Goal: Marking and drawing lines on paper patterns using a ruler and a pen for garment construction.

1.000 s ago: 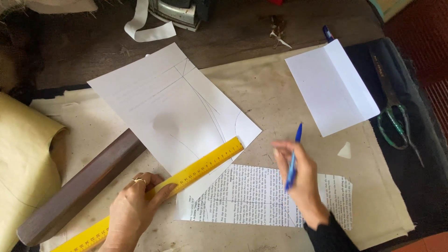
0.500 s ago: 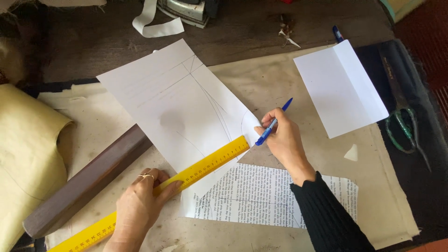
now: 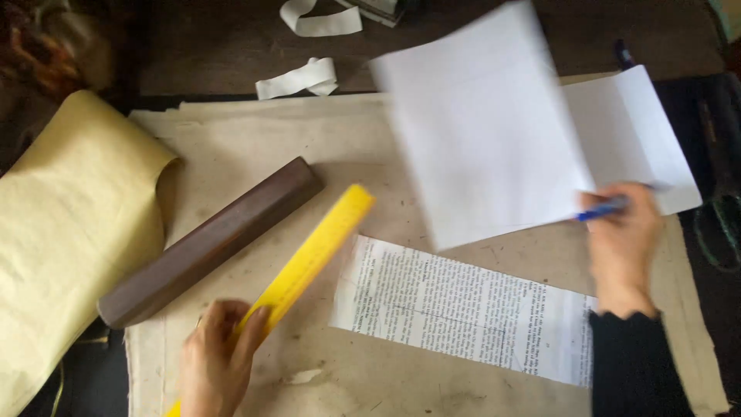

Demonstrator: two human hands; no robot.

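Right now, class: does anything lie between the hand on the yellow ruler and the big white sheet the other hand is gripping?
Nothing stands upright between them. From the left hand, the yellow ruler points toward the white sheet held by the right hand; only the flat printed strip lies nearby.

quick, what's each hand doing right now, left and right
Left hand: closed on the yellow ruler.
Right hand: holding a blue pen, touching the white sheet.

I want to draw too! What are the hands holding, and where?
Left hand grips the yellow ruler near its lower end; right hand holds a blue pen.
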